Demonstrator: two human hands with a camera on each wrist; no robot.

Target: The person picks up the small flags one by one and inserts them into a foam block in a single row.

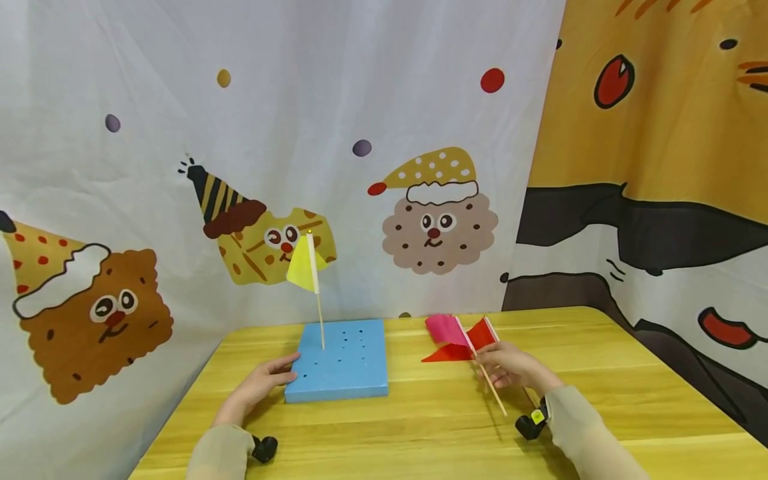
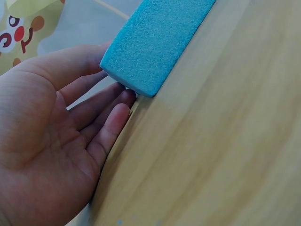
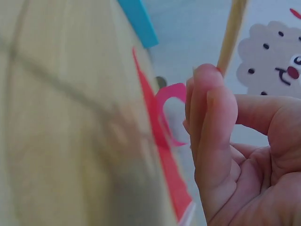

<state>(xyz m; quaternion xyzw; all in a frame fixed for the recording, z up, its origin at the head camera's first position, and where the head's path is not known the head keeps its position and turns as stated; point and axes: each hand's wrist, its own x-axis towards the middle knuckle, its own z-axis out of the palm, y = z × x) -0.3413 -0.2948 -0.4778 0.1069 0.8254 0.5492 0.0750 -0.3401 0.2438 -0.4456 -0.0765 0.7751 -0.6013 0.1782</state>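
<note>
A yellow flag point(image 1: 304, 264) stands upright on a thin stick in the blue foam block point(image 1: 342, 373), whose top has several small holes. My left hand point(image 1: 264, 383) rests at the block's left edge, its fingers touching the side; up close, the left wrist view has the fingers point(image 2: 110, 127) loosely bent beside the block's corner point(image 2: 146, 56). To the right, my right hand point(image 1: 507, 363) pinches the wooden stick point(image 3: 231, 35) of a pink flag point(image 1: 445, 329) between thumb and fingers. A red flag point(image 1: 449, 353) lies on the table below it, its stick partly hidden by that hand.
The wooden table point(image 1: 414, 437) carries the block and flags. A white curtain point(image 1: 288, 73) with cartoon biscuits hangs right behind its far edge, and an orange cartoon cloth point(image 1: 666, 127) hangs on the right. A black wrist camera point(image 1: 264, 449) sits at the left cuff.
</note>
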